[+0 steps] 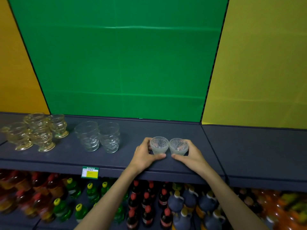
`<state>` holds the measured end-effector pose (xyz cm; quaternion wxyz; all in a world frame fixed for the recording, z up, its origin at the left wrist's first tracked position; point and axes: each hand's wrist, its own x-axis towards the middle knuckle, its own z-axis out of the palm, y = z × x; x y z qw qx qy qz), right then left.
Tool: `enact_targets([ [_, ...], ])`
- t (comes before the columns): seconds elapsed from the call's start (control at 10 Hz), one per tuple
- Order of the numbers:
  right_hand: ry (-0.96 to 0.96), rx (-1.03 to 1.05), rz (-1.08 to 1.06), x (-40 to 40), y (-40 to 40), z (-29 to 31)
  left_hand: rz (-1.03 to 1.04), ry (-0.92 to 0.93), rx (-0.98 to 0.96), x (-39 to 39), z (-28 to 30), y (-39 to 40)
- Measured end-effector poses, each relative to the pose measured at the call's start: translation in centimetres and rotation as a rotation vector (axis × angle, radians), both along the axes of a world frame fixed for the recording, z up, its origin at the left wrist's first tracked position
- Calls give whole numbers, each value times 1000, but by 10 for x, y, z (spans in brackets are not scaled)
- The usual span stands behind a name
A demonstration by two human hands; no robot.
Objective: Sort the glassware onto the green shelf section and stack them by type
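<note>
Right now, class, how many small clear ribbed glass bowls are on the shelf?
2, side by side at the shelf's front: one small clear ribbed glass bowl in the left hand, the other in the right hand. None look hidden.

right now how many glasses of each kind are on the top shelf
Amber footed glasses: 4 counted, though one may be a stack, hard to tell
Clear swirl tumblers: 2
Small ribbed cups: 2, one in the left hand's grip, one in the right hand's grip
Total: 8
</note>
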<state>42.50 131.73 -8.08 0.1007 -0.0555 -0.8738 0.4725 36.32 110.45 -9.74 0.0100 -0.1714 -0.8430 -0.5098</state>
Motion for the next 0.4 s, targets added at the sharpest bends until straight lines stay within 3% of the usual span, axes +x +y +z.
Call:
enact_targets([
  [0.2, -35, 47, 37, 1, 4, 8, -38, -38, -64, 7, 11, -7],
  [0.4, -51, 179, 71, 6, 10, 20, -13, 139, -277, 23, 27, -29],
])
